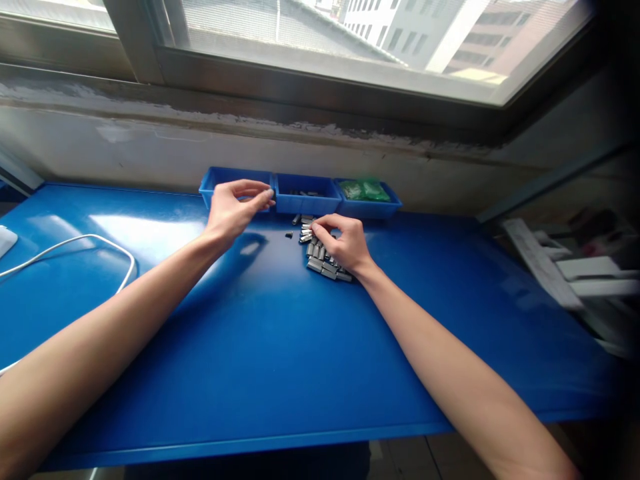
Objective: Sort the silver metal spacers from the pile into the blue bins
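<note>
My left hand (233, 208) is raised in front of the left blue bin (213, 177), thumb and fingers pinched together. A dark speck shows at its fingertips, too small to name. Over a cluster of small silver metal pieces (316, 251) on the table, my right hand (346, 241) is closed, its thumb and forefinger touching the cluster's upper part. Whatever lies between those fingertips is hidden. One small black piece (289, 235) sits alone to the left of the cluster. The middle blue bin (305, 203) behind holds several small metallic pieces.
Green plastic packets (367, 190) fill the right blue bin (385, 208). The bins stand in a row along the wall under the window. On the left of the blue table (270, 360), a white cable (113, 243) curves across the top. White objects (590, 277) stand beyond the right edge.
</note>
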A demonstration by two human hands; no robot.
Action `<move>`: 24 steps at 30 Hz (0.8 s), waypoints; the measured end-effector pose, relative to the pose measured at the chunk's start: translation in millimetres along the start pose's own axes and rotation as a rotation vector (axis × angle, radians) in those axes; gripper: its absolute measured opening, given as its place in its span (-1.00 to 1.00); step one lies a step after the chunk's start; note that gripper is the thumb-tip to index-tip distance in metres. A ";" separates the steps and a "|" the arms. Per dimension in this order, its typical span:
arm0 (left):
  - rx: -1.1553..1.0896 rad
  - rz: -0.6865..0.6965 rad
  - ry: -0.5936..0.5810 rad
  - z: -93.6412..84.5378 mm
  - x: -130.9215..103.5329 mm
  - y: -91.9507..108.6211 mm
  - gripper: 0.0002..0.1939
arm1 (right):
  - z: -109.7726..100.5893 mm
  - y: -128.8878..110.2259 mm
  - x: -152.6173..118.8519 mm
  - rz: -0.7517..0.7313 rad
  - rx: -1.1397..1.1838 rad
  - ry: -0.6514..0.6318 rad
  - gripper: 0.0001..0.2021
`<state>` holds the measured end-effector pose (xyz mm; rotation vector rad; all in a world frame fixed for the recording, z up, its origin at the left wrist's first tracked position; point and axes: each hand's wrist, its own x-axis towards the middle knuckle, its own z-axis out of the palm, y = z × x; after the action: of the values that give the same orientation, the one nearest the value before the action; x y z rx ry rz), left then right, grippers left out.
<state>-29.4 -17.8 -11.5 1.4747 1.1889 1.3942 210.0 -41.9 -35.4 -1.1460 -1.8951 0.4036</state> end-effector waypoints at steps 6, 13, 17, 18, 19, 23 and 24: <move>0.091 0.020 0.258 -30.0 23.3 -4.9 -0.58 | -0.2 -0.7 0.0 -0.004 0.009 0.000 -0.84; 0.409 0.387 0.066 -5.7 1.9 -4.0 -0.73 | 0.3 1.8 0.2 -0.013 0.013 0.003 -0.85; 0.595 0.632 -0.363 11.9 -13.3 -11.1 -0.69 | 0.8 2.7 0.4 -0.006 0.007 -0.001 -0.85; 0.646 0.653 -0.449 13.9 -15.6 -13.7 -0.66 | 0.8 3.0 0.4 -0.005 0.004 0.000 -0.84; 0.682 0.669 -0.515 15.2 -17.2 -16.3 -0.65 | 0.8 3.2 0.3 -0.005 -0.001 -0.001 -0.84; 0.712 0.685 -0.607 16.1 -19.3 -25.7 -0.67 | 0.6 3.2 0.0 -0.005 -0.006 -0.003 -0.84; 0.701 0.684 -0.596 16.0 -19.3 -27.8 -0.69 | 0.5 2.9 0.0 -0.006 -0.002 -0.004 -0.84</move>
<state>-16.1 -27.8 -45.1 2.7395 0.8273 0.7936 211.3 -40.3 -37.5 -1.1419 -1.9021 0.4011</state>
